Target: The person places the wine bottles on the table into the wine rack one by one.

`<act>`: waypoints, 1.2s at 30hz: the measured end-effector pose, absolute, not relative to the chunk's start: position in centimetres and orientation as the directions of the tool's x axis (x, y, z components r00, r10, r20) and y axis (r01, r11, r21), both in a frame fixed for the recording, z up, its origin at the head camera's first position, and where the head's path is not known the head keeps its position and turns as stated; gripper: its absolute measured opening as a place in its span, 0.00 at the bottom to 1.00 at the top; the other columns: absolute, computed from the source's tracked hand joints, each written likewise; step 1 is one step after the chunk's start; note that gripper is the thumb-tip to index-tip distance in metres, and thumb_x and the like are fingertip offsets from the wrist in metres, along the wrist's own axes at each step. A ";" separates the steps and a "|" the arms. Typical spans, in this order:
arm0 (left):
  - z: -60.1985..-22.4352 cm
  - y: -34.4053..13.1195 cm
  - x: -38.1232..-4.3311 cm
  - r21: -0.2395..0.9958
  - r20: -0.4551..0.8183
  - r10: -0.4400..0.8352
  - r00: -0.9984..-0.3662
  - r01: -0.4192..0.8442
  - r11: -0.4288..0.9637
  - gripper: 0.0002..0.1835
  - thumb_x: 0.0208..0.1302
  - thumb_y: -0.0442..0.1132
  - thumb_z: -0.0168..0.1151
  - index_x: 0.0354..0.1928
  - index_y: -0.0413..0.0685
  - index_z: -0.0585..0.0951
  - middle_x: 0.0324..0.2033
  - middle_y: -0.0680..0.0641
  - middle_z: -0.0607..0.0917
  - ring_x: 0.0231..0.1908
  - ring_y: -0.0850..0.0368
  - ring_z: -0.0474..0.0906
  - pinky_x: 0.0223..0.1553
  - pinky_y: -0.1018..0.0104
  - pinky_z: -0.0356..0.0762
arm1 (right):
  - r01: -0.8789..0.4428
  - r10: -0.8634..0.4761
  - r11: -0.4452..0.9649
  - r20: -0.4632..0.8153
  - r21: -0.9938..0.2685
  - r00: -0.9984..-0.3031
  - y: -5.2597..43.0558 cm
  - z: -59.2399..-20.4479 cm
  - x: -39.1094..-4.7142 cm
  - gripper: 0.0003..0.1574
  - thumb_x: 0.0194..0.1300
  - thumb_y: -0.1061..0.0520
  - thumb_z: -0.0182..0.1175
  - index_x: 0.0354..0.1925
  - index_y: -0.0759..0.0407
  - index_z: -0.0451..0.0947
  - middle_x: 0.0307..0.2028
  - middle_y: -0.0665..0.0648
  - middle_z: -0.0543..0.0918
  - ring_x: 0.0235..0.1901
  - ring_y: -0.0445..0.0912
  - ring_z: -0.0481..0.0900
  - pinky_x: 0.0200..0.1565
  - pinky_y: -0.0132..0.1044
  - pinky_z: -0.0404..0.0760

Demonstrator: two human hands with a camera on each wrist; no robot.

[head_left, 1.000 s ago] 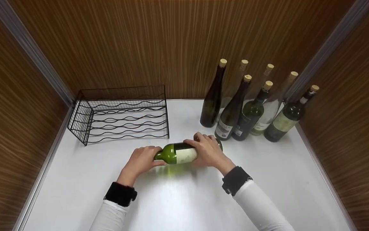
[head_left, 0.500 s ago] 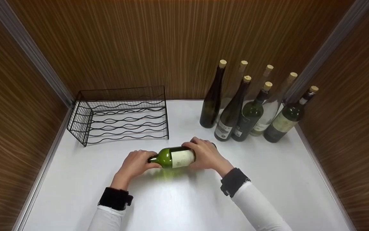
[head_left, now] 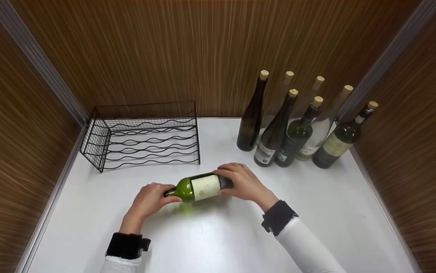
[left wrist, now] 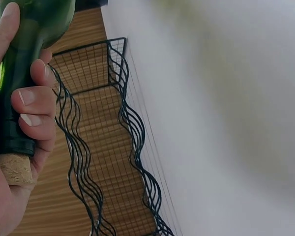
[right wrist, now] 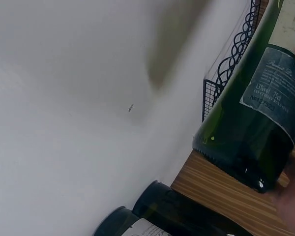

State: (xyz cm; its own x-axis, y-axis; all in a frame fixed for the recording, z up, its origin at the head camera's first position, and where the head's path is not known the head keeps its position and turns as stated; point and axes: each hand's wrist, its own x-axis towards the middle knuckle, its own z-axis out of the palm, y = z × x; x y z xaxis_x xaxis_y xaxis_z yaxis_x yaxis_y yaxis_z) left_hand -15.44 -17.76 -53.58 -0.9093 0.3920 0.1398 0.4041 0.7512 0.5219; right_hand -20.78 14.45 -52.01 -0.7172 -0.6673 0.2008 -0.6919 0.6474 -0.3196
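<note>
A green wine bottle (head_left: pixel 205 186) with a cream label is held on its side above the white table, its neck to the left. My left hand (head_left: pixel 147 201) grips the neck. In the left wrist view its fingers curl round the dark neck, and the cork (left wrist: pixel 14 169) sits against the palm. My right hand (head_left: pixel 242 182) holds the bottle's base end, thumb on the near side and fingers over the top. In the right wrist view the dark back label (right wrist: pixel 273 86) faces the camera, with part of the right hand (right wrist: pixel 290 196) at the frame's edge.
A black wire wine rack (head_left: pixel 197 140) with wavy bars stands at the back left. Several corked bottles, among them a dark slim bottle (head_left: pixel 250 129) and a labelled green bottle (head_left: pixel 335 146), stand upright at the back right. Wood-grain walls (head_left: pixel 218 57) enclose the table.
The bottle has moved left and a little toward me, the left hand going with it on the neck. The right hand has stayed nearly in place and now holds the bottle closer to its base.
</note>
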 end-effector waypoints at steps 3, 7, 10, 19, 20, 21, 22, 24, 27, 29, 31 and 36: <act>-53.6 -18.6 -15.0 0.537 0.143 0.365 -0.920 0.382 0.752 0.19 0.54 0.60 0.70 0.38 0.54 0.88 0.21 0.61 0.80 0.22 0.65 0.72 0.28 0.63 0.72 | -0.689 -0.657 0.653 0.217 -0.315 -0.722 14.8 -52.0 -20.6 0.36 0.59 0.41 0.70 0.63 0.50 0.76 0.60 0.54 0.77 0.61 0.53 0.72 0.62 0.52 0.66; -53.6 -19.8 -14.6 0.564 0.117 0.328 -0.937 0.335 0.755 0.18 0.53 0.58 0.71 0.39 0.54 0.88 0.28 0.59 0.85 0.26 0.64 0.77 0.31 0.61 0.76 | -0.668 -0.642 0.654 0.206 -0.355 -0.738 15.2 -52.3 -20.6 0.33 0.64 0.44 0.67 0.64 0.52 0.76 0.63 0.55 0.75 0.64 0.52 0.69 0.63 0.51 0.66; -53.7 -20.8 -14.3 0.585 0.076 0.287 -0.955 0.276 0.763 0.21 0.53 0.58 0.72 0.43 0.51 0.88 0.33 0.55 0.88 0.30 0.60 0.81 0.35 0.59 0.79 | -0.642 -0.633 0.659 0.172 -0.391 -0.755 15.2 -52.5 -20.5 0.33 0.65 0.46 0.67 0.65 0.53 0.74 0.66 0.56 0.71 0.66 0.53 0.66 0.64 0.50 0.65; -54.2 -23.6 -13.1 0.616 0.006 0.185 -0.983 0.149 0.773 0.26 0.54 0.58 0.71 0.47 0.46 0.87 0.40 0.47 0.88 0.40 0.51 0.84 0.42 0.51 0.80 | -0.622 -0.649 0.655 0.101 -0.429 -0.754 15.0 -53.4 -20.1 0.34 0.68 0.44 0.62 0.68 0.53 0.71 0.70 0.59 0.66 0.70 0.54 0.60 0.66 0.50 0.63; -54.2 -24.0 -12.9 0.619 0.005 0.177 -0.984 0.142 0.773 0.27 0.54 0.58 0.71 0.47 0.45 0.87 0.40 0.46 0.88 0.40 0.50 0.84 0.42 0.50 0.80 | -0.623 -0.652 0.655 0.098 -0.428 -0.752 14.9 -53.5 -20.1 0.35 0.69 0.43 0.61 0.68 0.54 0.70 0.70 0.59 0.66 0.70 0.54 0.60 0.66 0.50 0.63; -54.3 -24.3 -12.7 0.621 0.001 0.164 -0.986 0.129 0.773 0.27 0.54 0.59 0.71 0.47 0.45 0.87 0.40 0.46 0.88 0.40 0.50 0.84 0.42 0.50 0.79 | -0.625 -0.653 0.657 0.095 -0.423 -0.751 14.9 -53.6 -20.1 0.35 0.69 0.43 0.61 0.69 0.53 0.70 0.70 0.59 0.66 0.70 0.54 0.60 0.66 0.50 0.63; -54.4 -24.6 -12.5 0.622 -0.004 0.150 -0.989 0.115 0.775 0.28 0.55 0.59 0.70 0.48 0.44 0.87 0.41 0.45 0.88 0.40 0.49 0.84 0.43 0.50 0.79 | -0.626 -0.654 0.661 0.092 -0.415 -0.751 14.8 -53.7 -20.2 0.35 0.70 0.42 0.60 0.69 0.53 0.70 0.70 0.59 0.66 0.70 0.54 0.60 0.66 0.50 0.64; -54.5 -25.2 -12.2 0.623 -0.016 0.127 -0.992 0.089 0.777 0.29 0.55 0.60 0.69 0.48 0.43 0.86 0.41 0.44 0.88 0.40 0.48 0.84 0.43 0.49 0.79 | -0.622 -0.649 0.671 0.087 -0.404 -0.756 14.7 -53.8 -20.2 0.35 0.70 0.41 0.59 0.69 0.53 0.70 0.69 0.59 0.66 0.69 0.54 0.61 0.65 0.50 0.64; -54.6 -26.1 -11.7 0.621 -0.027 0.093 -0.995 0.056 0.782 0.31 0.56 0.61 0.68 0.49 0.41 0.86 0.42 0.42 0.87 0.41 0.47 0.83 0.43 0.47 0.78 | -0.609 -0.634 0.691 0.079 -0.390 -0.769 14.6 -53.8 -20.2 0.35 0.70 0.41 0.59 0.69 0.52 0.70 0.69 0.58 0.67 0.69 0.55 0.62 0.65 0.50 0.65; -54.7 -26.6 -11.5 0.619 -0.025 0.075 -0.997 0.044 0.784 0.31 0.58 0.61 0.67 0.49 0.40 0.85 0.43 0.40 0.87 0.43 0.43 0.83 0.44 0.45 0.78 | -0.600 -0.627 0.699 0.070 -0.389 -0.776 14.4 -53.8 -20.2 0.35 0.70 0.41 0.59 0.69 0.52 0.69 0.69 0.58 0.67 0.69 0.55 0.62 0.65 0.51 0.65; -54.8 -27.1 -11.2 0.620 -0.021 0.058 -0.998 0.033 0.784 0.32 0.58 0.61 0.67 0.50 0.39 0.85 0.43 0.38 0.86 0.44 0.42 0.83 0.45 0.44 0.77 | -0.594 -0.623 0.704 0.064 -0.389 -0.780 14.3 -53.8 -20.1 0.35 0.70 0.41 0.58 0.69 0.52 0.69 0.69 0.58 0.67 0.69 0.55 0.62 0.65 0.51 0.65; -55.2 -28.4 -10.9 0.625 -0.044 0.001 -0.999 -0.027 0.780 0.35 0.60 0.63 0.65 0.53 0.37 0.83 0.45 0.36 0.86 0.44 0.42 0.82 0.45 0.44 0.77 | -0.586 -0.621 0.705 0.051 -0.399 -0.782 13.9 -53.9 -19.9 0.35 0.71 0.39 0.56 0.70 0.51 0.68 0.70 0.58 0.66 0.69 0.55 0.61 0.65 0.52 0.65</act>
